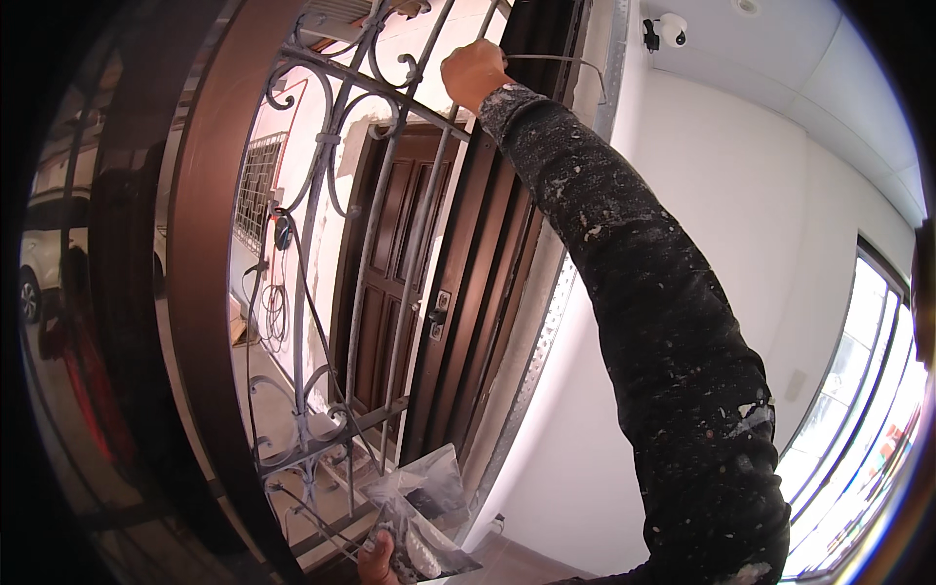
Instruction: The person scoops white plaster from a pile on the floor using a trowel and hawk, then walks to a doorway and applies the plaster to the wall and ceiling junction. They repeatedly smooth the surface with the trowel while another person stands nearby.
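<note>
My right arm, in a dark sleeve spattered with pale specks, reaches up across the view. At its end my right hand (475, 76) is closed in a fist beside the top of the window grille (314, 200). From the fist a thin grey bent strip (554, 58) runs right towards the wall edge; I cannot tell whether it is a wire or a blade seen edge-on. Low down, my left hand (377, 561) shows mainly its thumb, closed on a plaster-smeared metal plate (429, 548). The plate's grip is hidden, and its upper part overlaps the grille's lower end.
A brown metal frame (210, 253) stands left of the grille. Behind it are a brown panelled door (390, 263) and a hanging cable (276, 312). A perforated metal corner strip (546, 341) edges the white wall (702, 195). A bright window (848, 380) is at right.
</note>
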{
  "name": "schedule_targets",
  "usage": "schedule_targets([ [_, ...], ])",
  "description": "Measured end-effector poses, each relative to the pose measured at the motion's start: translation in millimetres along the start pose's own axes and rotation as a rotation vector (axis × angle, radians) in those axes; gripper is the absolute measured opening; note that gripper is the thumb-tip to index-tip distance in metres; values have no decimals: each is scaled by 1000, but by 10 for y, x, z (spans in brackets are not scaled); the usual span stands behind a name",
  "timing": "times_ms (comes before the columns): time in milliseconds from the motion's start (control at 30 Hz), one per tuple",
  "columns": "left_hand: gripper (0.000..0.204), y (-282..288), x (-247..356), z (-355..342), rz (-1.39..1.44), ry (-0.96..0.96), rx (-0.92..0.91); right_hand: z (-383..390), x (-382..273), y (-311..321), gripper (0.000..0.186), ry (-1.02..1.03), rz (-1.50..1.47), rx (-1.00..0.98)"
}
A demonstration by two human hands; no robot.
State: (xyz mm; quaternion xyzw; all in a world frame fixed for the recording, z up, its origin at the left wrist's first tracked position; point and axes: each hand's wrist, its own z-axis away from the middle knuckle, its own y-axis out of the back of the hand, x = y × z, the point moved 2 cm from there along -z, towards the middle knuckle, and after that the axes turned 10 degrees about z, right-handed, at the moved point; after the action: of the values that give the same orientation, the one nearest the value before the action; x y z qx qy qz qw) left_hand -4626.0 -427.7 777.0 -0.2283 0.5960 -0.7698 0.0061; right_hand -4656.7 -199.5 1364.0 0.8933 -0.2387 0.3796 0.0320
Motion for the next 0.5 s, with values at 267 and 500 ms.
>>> schedule_targets([
  [267,20,147,5,-97,-172,-89,-120,-4,61,-155,16,30,-56,288],
  [500,23,118,-127,-176,-60,-36,-20,-10,85,-157,23,44,-22,247],
])
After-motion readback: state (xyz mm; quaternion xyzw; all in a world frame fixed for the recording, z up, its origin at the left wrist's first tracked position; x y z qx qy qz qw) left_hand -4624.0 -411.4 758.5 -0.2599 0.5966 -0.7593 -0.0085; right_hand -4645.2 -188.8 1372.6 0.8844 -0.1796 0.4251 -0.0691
